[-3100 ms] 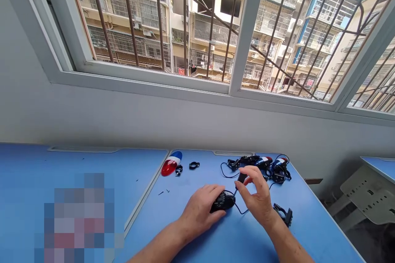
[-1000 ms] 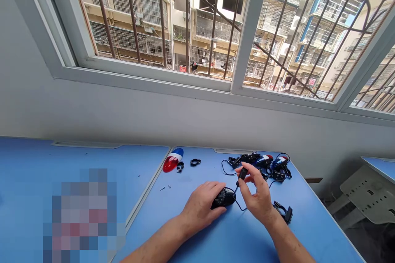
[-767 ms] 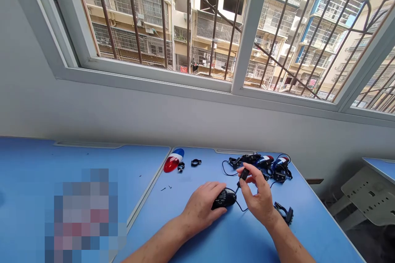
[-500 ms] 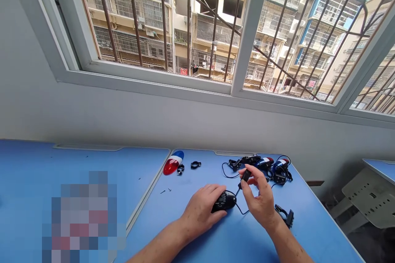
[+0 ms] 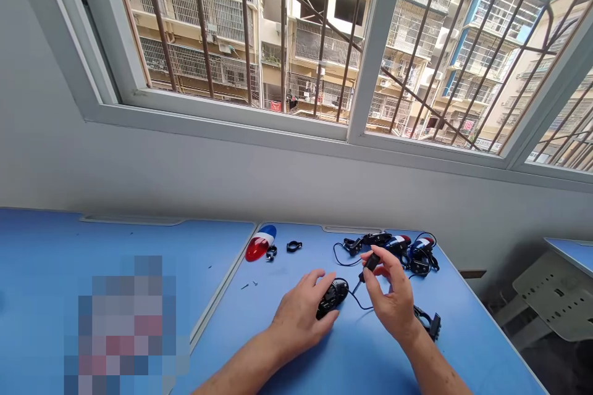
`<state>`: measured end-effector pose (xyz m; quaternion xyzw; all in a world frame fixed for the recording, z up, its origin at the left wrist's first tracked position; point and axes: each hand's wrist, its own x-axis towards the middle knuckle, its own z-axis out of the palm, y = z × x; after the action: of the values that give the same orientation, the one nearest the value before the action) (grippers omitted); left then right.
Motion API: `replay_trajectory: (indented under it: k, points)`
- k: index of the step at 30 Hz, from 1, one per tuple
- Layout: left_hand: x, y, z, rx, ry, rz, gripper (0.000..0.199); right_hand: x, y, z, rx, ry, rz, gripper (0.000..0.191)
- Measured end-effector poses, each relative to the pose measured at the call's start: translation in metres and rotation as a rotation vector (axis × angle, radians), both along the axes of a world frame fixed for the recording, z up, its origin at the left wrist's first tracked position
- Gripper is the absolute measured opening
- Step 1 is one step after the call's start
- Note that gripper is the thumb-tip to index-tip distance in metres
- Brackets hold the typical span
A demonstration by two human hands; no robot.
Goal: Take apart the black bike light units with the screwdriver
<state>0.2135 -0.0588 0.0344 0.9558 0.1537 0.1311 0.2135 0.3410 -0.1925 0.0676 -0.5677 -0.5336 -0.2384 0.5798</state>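
My left hand [image 5: 299,315] rests over a black plastic housing [image 5: 332,298] on the blue desk [image 5: 296,345], its fingers curled on top. A thin black wire [image 5: 354,297] runs from the housing to a small black plug [image 5: 370,263], pinched between the thumb and fingers of my right hand [image 5: 393,299]. Behind the hands lies a tangle of black units with red, white and blue covers [image 5: 393,250] and cables. A black bracket [image 5: 430,322] sits just past my right hand, partly hidden by it.
Farther left lie a red, white and blue lamp cover [image 5: 260,244], a black ring clamp [image 5: 294,247], a small black clip [image 5: 271,252] and tiny screws [image 5: 244,286]. A second blue desk [image 5: 106,241] adjoins on the left, carrying a pixelated patch [image 5: 120,321].
My right hand has lifted the plug slightly up and to the right. The black housing has turned a little under my left hand, whose fingers have opened out.
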Motion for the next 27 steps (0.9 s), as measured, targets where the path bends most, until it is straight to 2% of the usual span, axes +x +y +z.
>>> replay_trajectory:
  k: [5, 10, 12, 15, 18, 23, 27]
  points:
    - [-0.005, -0.005, 0.005, -0.069, 0.041, -0.042, 0.071, 0.002, -0.003, -0.001, 0.029, 0.061, -0.051, 0.037]
    - [-0.005, -0.009, 0.007, -0.116, 0.03, -0.022, 0.065, 0.001, -0.004, -0.002, 0.039, 0.095, -0.034, 0.038]
    - [-0.005, -0.008, 0.006, -0.12, 0.044, -0.023, 0.068, 0.0, -0.003, -0.003, 0.03, 0.095, -0.019, 0.039]
    - [-0.011, -0.002, 0.01, -0.109, 0.122, -0.078, 0.087, 0.001, -0.002, -0.006, 0.012, 0.095, -0.018, 0.038]
    - [-0.022, 0.01, 0.022, -0.098, 0.229, -0.185, 0.107, 0.002, 0.0, -0.008, 0.008, 0.1, -0.029, 0.039]
    - [-0.032, 0.022, 0.038, -0.085, 0.24, -0.331, 0.098, 0.002, 0.0, -0.003, 0.023, 0.072, -0.012, 0.041]
    - [-0.03, 0.016, 0.038, -0.093, 0.199, -0.263, 0.089, 0.003, 0.0, -0.002, 0.027, -0.001, -0.011, 0.046]
